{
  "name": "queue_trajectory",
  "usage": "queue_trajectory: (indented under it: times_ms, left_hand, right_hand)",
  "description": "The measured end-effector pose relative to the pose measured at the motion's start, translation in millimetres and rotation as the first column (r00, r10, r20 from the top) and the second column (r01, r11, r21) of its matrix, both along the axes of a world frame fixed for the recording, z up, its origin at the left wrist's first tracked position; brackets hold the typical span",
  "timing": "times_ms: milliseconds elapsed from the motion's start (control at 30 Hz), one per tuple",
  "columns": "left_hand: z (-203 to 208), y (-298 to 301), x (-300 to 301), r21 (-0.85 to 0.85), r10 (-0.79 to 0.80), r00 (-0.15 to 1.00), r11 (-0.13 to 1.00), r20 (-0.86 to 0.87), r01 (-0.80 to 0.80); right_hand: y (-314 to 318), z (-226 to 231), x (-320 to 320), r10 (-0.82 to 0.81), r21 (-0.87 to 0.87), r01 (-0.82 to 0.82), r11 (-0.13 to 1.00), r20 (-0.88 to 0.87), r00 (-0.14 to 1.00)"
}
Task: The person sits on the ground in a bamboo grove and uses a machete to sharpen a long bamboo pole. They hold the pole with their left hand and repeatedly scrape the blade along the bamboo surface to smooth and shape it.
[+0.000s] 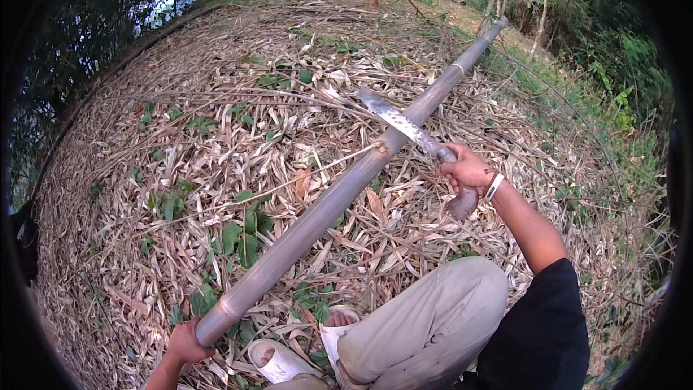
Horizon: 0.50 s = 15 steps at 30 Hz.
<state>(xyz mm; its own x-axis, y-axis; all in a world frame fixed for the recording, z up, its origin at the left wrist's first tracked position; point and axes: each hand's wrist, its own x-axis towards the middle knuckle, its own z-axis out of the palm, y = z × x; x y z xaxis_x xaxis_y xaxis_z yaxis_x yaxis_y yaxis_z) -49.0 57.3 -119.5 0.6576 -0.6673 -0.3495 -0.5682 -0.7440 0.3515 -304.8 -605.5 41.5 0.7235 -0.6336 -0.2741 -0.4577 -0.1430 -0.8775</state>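
Note:
A long grey-brown bamboo pole (307,227) runs from the lower left up to the far right. My left hand (189,342) is closed around its near end, at the lower left. In my right hand (468,170) is a machete (398,122), gripped by its dark, curved handle. The blade lies across the pole in this view, just beyond a joint with a thin side twig (310,172). Whether the blade touches the pole I cannot tell.
Dry bamboo leaves (180,238) cover the ground, with green leaves (247,235) scattered among them. My feet in white sandals (280,362) are close to the pole's near end. Thin branches (274,92) lie beyond it. Bushes (621,58) and slim trunks (540,11) stand at the far right.

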Motion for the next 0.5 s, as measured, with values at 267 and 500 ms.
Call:
queue_trajectory:
  times_ms: [267, 500]
  left_hand:
    - [9, -9, -2, 0.014, 0.017, 0.999, 1.000, -0.041, -0.017]
    - [11, -10, 0, 0.023, -0.014, 0.999, 1.000, -0.048, 0.015]
  right_hand:
    - [12, -24, 19, -0.056, -0.210, 0.096, 0.973, 0.192, 0.980]
    - [42, 0, 41, 0.143, -0.055, -0.140, 0.989, 0.055, 0.988]
